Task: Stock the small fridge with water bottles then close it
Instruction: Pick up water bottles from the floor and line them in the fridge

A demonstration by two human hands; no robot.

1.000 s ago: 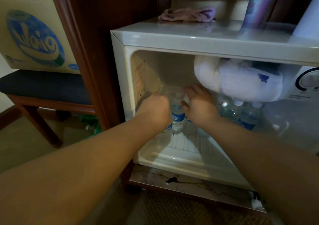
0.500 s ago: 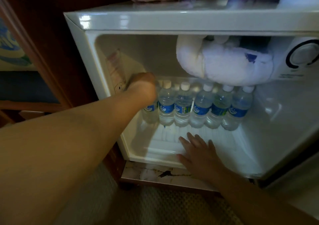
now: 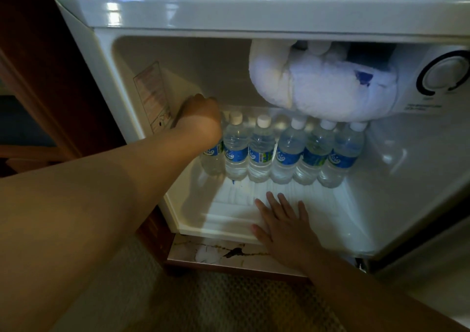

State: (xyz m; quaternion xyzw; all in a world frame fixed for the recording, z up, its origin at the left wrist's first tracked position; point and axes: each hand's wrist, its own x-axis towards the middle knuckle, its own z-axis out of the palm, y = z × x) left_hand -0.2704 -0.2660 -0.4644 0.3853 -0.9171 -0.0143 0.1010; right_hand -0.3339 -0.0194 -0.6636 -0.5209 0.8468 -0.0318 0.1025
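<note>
The small white fridge (image 3: pixel 254 13) stands open. Several clear water bottles (image 3: pixel 287 153) with blue labels and white caps stand in a row at the back of its floor. My left hand (image 3: pixel 201 120) reaches in at the left end and curls over the top of the leftmost bottle (image 3: pixel 212 162), whose cap is hidden. My right hand (image 3: pixel 282 227) lies flat, fingers spread, on the front of the fridge floor, a little in front of the row.
A thick lump of frost (image 3: pixel 323 92) hangs from the freezer box just above the bottle caps, beside the thermostat dial (image 3: pixel 445 74). The door's edge (image 3: pixel 432 275) shows at the lower right. A dark wooden cabinet side (image 3: pixel 63 77) is on the left, carpet (image 3: pixel 203 306) below.
A second ago both hands were at the bottles in the back left. My right hand has since drawn back and laid flat on the fridge floor. My left hand has stayed on the leftmost bottle.
</note>
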